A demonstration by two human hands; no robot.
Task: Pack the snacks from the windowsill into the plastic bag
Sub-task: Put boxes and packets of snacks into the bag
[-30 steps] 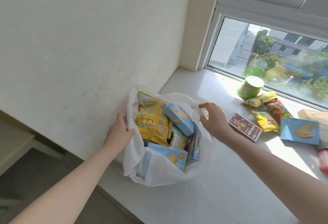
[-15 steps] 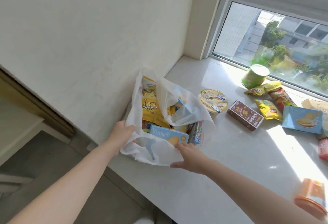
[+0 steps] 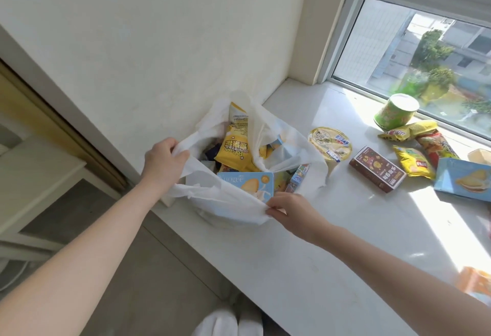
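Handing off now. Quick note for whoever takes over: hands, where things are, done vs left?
Left hand grips the plastic bag rim, right hand pinches its near rim; mouth held open.
Bag stands on the windowsill by the wall.
Done: popcorn pouch, blue biscuit box and more inside.
To pack: noodle bowl, brown box, green cup, three small packets, second blue box, blurred orange item.
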